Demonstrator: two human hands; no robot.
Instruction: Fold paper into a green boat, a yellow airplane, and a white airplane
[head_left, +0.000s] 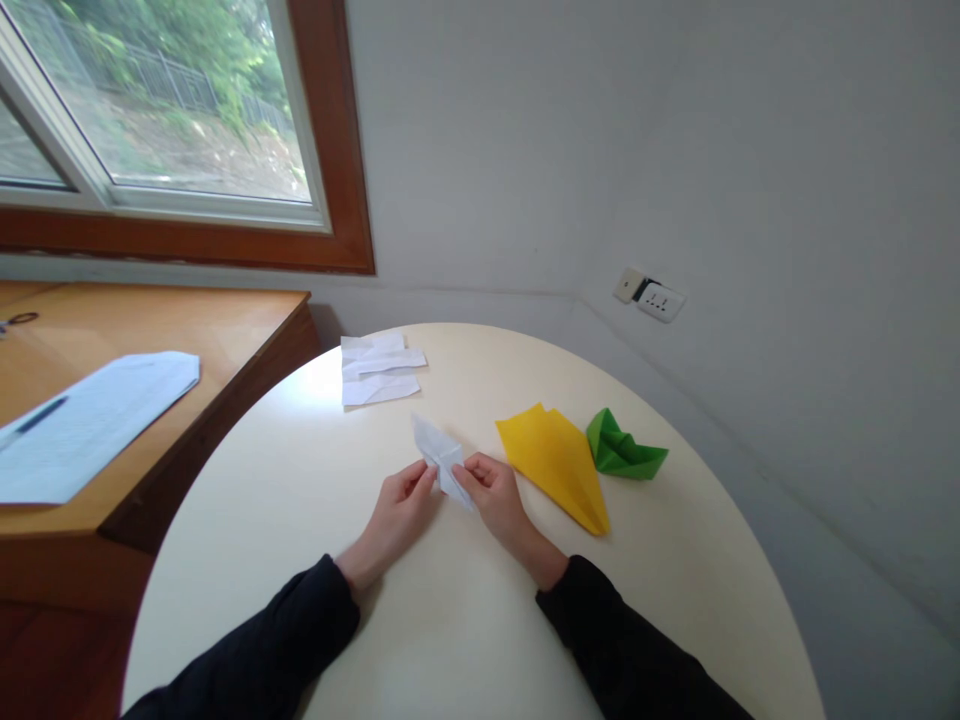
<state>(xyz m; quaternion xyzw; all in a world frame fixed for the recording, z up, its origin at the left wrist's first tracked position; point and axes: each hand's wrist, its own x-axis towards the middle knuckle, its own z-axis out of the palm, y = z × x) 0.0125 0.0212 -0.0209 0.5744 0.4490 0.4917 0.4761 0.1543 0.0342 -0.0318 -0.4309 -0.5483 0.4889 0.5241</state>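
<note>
A small piece of folded white paper [441,450] is held just above the table between my two hands, its pointed ends reaching to the upper left and lower right. My left hand [401,510] pinches its left side between thumb and fingers. On the right side, my right hand [496,495] grips it the same way, thumb on top. Close to my right hand lies a folded yellow paper [555,462]. Beyond that sits a green paper boat [624,450], touching or nearly touching the yellow paper.
Several white paper pieces [379,370] lie near the round table's [472,650] far edge. A wooden desk [247,310] at left carries paper sheets [112,420], a pen [41,415] and part of a dark-handled tool [21,319]. A wall socket [660,300] is at the right.
</note>
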